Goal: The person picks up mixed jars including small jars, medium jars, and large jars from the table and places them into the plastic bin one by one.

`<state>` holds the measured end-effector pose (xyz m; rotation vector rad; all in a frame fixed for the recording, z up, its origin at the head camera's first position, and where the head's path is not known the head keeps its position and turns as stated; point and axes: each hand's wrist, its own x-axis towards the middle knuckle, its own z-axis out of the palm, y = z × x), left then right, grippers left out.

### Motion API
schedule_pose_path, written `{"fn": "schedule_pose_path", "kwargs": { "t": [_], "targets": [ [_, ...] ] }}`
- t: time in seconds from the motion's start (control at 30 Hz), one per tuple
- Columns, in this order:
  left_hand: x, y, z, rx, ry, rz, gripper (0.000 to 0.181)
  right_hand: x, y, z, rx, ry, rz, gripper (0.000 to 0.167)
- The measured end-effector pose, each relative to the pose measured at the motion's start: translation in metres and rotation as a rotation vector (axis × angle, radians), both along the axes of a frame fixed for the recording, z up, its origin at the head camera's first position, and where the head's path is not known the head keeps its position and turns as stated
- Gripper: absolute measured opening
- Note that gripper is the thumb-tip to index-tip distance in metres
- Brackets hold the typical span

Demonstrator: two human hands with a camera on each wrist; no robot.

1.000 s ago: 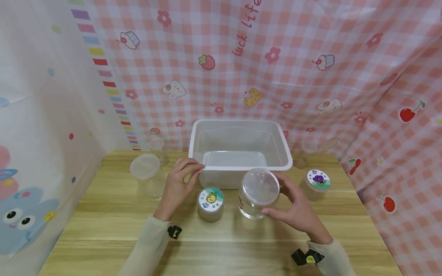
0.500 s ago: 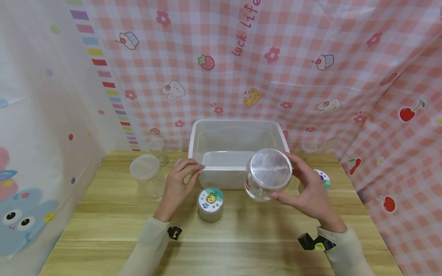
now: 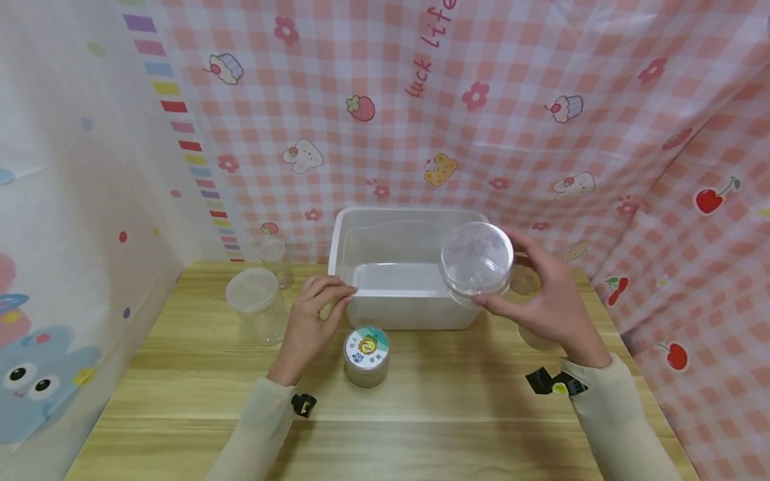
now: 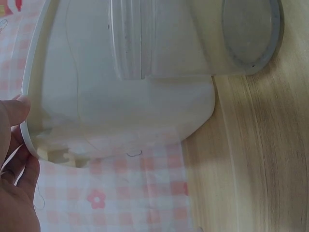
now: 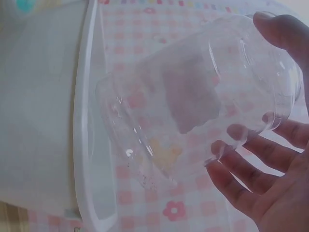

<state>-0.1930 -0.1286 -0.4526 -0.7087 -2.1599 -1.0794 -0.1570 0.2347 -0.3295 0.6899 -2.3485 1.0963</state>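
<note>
My right hand grips a clear plastic jar above the right front corner of a white bin. In the right wrist view, the thumb and fingers of my right hand lie around the tilted clear jar, beside the bin's rim. My left hand pinches the bin's front rim near its left corner; the left wrist view shows the left hand's fingers at the rim. A short jar with a sunflower lid stands in front of the bin.
Left of the bin stand a jar with a frosted lid and a smaller clear container behind it. Right of the bin, partly behind my right hand, are clear containers. A checked cloth hangs behind the bin.
My right hand has lifted the clear jar up and to the right, from in front of the bin to over its right front corner. My left hand has stayed at the rim.
</note>
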Motion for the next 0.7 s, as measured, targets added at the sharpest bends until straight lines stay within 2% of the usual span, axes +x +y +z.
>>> {"fn": "schedule_pose_path", "kwargs": {
  "t": [0.2,0.4,0.7],
  "targets": [
    [-0.002,-0.001,0.000,-0.016,-0.020,0.005,0.016,-0.020,-0.001,0.002,0.136,0.011,-0.070,0.099],
    [-0.002,-0.002,-0.001,-0.027,-0.036,0.005,0.015,-0.038,-0.005,0.001,0.223,0.020,-0.081,0.099],
    [-0.002,-0.001,-0.003,-0.010,0.010,-0.003,0.017,-0.053,-0.011,-0.001,0.380,0.009,-0.092,0.094]
  ]
}}
